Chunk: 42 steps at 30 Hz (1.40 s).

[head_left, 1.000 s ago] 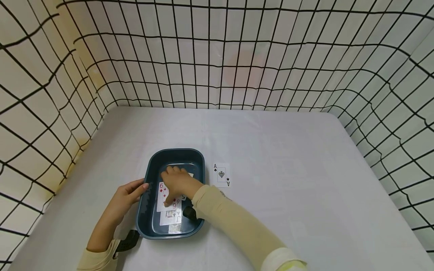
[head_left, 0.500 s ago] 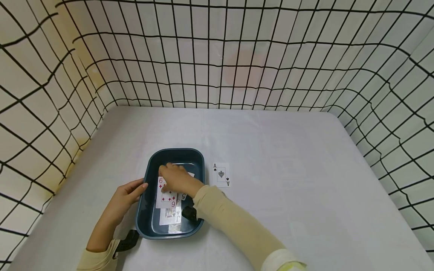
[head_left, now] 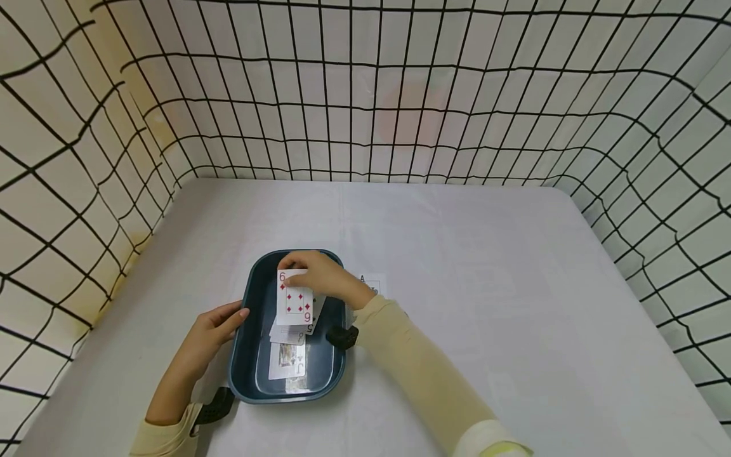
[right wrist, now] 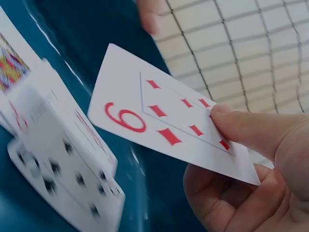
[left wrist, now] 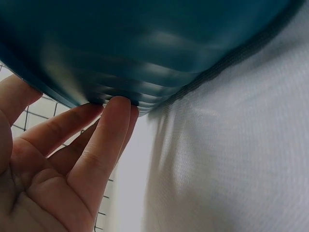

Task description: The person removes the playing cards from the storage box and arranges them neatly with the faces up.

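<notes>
My left hand (head_left: 205, 336) holds the left rim of a dark blue plastic tray (head_left: 240, 374), thumb at the rim and fingers (left wrist: 104, 145) against the outer wall. Over the tray's far half, my right hand (head_left: 320, 274) pinches a six of diamonds playing card (head_left: 295, 304) between thumb and fingers. The right wrist view shows this card (right wrist: 159, 113) tilted and raised above the others. Below it lie overlapping cards, among them a five of spades (right wrist: 72, 179) and a jack (head_left: 285, 363) nearer the front. The raised card partly hides the pile.
An ace of spades (head_left: 374, 285) lies on the white cloth-covered table (head_left: 485, 285) right of the tray, partly hidden by my right wrist. Black netting (head_left: 377, 114) surrounds the table at the back and both sides.
The right hand has picked up the six of diamonds from the pile and moved it up, away from me and slightly right. The jack is more exposed. The left hand has stayed put.
</notes>
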Motion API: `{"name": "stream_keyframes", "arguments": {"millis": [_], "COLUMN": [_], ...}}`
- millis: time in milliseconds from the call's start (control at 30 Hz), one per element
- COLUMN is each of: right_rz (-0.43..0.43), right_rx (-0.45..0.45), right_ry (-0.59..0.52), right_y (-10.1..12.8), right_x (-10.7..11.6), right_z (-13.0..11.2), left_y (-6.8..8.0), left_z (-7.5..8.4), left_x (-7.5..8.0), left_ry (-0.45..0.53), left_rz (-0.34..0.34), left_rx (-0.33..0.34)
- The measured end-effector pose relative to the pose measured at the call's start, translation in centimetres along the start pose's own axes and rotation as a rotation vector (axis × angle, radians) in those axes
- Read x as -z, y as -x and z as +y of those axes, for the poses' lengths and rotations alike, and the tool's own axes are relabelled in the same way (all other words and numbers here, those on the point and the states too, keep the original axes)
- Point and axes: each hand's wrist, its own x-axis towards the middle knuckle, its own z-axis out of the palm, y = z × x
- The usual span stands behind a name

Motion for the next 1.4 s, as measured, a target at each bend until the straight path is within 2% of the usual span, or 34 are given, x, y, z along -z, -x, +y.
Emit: {"name": "stream_keyframes", "arguments": {"millis": [167, 367, 467, 700, 900, 1067, 1200, 1400], "right_rz": [0.062, 0.158, 0.176, 0.141, 0.141, 0.155, 0.179, 0.203], "right_rx": [-0.024, -0.083, -0.111, -0.170, -0.230, -0.279, -0.302, -0.277], "right_ry": [-0.126, -0.175, -0.173, -0.095, -0.056, -0.021, 0.074, 0.212], "right_y": [1.0, 2.8, 3.9, 6.8, 8.5, 9.0, 8.9, 8.7], "right_x": [3.0, 6.7, 8.3, 10.8, 11.5, 11.1, 10.7, 10.1], "right_z": [2.0, 5.0, 6.6, 10.4, 12.7, 13.3, 13.5, 13.5], "left_y": [-0.1, -0.2, -0.2, -0.2, -0.2, -0.3, -0.3, -0.2], "left_z": [-0.3, -0.6, -0.6, -0.4, -0.4, -0.4, -0.3, -0.4], "left_x": [0.0, 0.0, 0.0, 0.0, 0.0, 0.0, 0.0, 0.0], "left_ry": [-0.002, -0.002, -0.005, -0.010, -0.011, -0.014, -0.010, -0.011], "left_rz": [0.011, 0.013, 0.014, 0.011, 0.004, 0.010, 0.011, 0.015], "left_rx": [-0.013, -0.027, -0.027, -0.022, -0.027, -0.026, -0.023, -0.022]}}
